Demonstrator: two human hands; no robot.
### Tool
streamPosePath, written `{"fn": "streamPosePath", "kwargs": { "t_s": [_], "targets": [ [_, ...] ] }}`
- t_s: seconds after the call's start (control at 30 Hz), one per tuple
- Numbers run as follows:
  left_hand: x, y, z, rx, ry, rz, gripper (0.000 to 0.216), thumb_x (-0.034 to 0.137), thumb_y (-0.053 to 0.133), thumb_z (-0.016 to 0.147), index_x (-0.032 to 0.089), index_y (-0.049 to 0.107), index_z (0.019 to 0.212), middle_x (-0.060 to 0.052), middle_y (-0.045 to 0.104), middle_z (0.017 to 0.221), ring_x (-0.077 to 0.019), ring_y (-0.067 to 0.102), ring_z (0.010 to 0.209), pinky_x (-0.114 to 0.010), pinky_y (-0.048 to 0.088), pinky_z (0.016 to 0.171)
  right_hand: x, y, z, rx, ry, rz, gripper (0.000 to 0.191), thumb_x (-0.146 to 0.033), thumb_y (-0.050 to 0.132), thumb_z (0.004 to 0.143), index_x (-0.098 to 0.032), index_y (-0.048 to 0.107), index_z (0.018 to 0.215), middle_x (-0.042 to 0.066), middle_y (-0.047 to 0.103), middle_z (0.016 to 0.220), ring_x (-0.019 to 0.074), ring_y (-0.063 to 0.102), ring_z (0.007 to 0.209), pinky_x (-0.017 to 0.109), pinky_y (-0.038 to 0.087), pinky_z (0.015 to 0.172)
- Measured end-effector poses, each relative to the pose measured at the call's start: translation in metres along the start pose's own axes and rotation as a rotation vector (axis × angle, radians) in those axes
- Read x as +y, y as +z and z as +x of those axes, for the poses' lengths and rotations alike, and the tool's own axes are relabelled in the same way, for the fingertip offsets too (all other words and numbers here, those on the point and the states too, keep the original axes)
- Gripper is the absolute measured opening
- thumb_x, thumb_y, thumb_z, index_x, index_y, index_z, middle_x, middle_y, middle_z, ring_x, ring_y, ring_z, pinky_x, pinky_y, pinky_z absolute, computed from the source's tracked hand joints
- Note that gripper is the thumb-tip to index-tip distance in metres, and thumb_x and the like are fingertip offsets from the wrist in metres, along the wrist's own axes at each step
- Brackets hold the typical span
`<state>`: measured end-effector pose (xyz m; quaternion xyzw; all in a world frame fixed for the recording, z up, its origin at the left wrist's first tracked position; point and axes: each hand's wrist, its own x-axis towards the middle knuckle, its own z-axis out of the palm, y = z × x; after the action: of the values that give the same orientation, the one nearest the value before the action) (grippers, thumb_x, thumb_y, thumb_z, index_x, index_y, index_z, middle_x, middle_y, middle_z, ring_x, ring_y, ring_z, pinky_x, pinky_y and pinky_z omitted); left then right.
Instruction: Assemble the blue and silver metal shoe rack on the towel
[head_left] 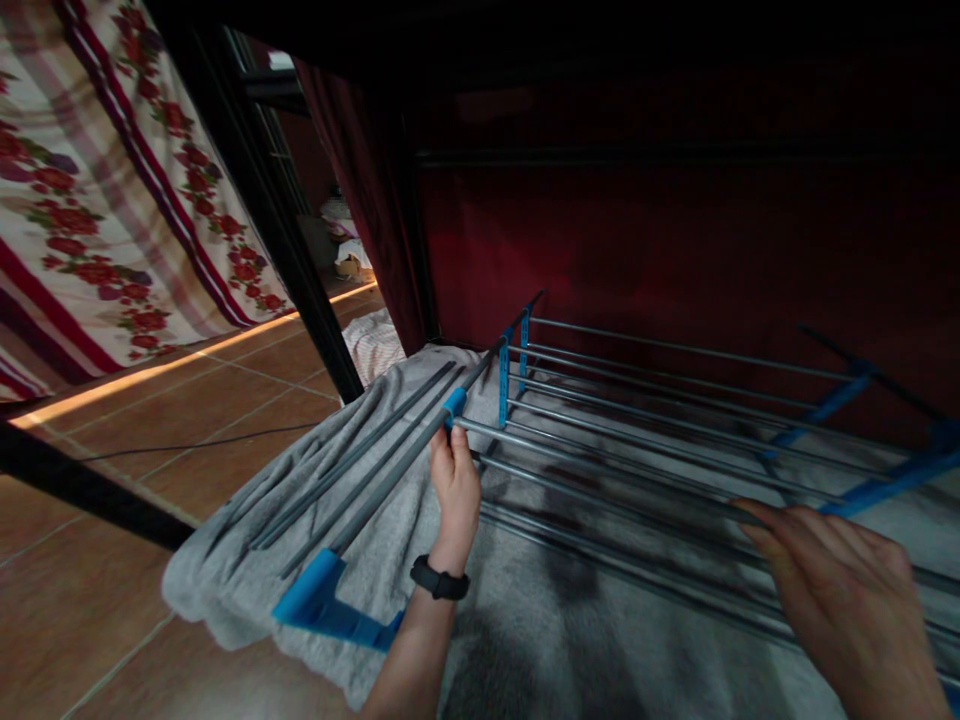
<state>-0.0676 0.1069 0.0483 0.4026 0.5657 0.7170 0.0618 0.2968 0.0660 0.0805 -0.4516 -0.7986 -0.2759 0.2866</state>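
Observation:
A partly assembled shoe rack (600, 460) of grey metal tubes and blue plastic connectors lies on a grey blanket (517, 620). My left hand (454, 480), with a black band on its wrist, is closed at a blue connector (455, 402) on the side pole, where a cross tube meets it. Farther right, my right hand (847, 570) wraps around a metal tube (660, 477) of the rack. A blue end bracket (330, 605) sits at the near end of the side pole, partly hidden by my left forearm.
Several loose tubes (360, 455) lie on the blanket left of the rack. Dark bed-frame posts (277, 200) and a dark red curtain (367, 180) stand beyond. A floral cloth (142, 200) hangs over the tiled floor (247, 375), where a thin cable (202, 441) runs.

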Motion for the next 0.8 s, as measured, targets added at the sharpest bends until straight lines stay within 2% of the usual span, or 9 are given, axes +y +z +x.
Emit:
{"fn": "streamPosePath", "kwargs": {
  "t_s": [0.3,0.53,0.8],
  "targets": [
    [-0.0014,-0.001,-0.0011,0.002,-0.055,-0.016,0.044,0.049,0.046,0.095,0.019,0.059,0.123,-0.009,0.065,0.121,-0.0209,0.058,0.116,-0.033,0.04,0.106,-0.0025,0.0018,0.0006,-0.024,0.02,0.019,0.032,-0.04,0.04,0.097,-0.025,0.062,0.116,0.002,0.067,0.086,0.0186,0.057,0.076,0.035,0.034,0.075],
    [-0.0003,0.0005,-0.0011,0.016,-0.087,-0.041,0.044,0.051,0.046,0.094,0.018,0.061,0.12,-0.009,0.063,0.125,-0.0203,0.058,0.116,-0.032,0.041,0.105,-0.0022,0.0007,0.0018,-0.01,0.009,0.012,0.032,-0.039,0.04,0.098,-0.024,0.062,0.115,0.002,0.066,0.085,0.019,0.056,0.075,0.036,0.033,0.073],
    [-0.0006,0.0004,-0.0002,0.033,-0.062,-0.035,0.044,0.054,0.045,0.093,0.018,0.064,0.112,-0.008,0.068,0.106,-0.021,0.061,0.107,-0.033,0.045,0.098,0.0,0.0001,0.0025,-0.048,0.006,0.012,0.03,-0.038,0.041,0.097,-0.025,0.062,0.112,0.002,0.066,0.085,0.0179,0.058,0.075,0.037,0.033,0.077]
  ]
}}
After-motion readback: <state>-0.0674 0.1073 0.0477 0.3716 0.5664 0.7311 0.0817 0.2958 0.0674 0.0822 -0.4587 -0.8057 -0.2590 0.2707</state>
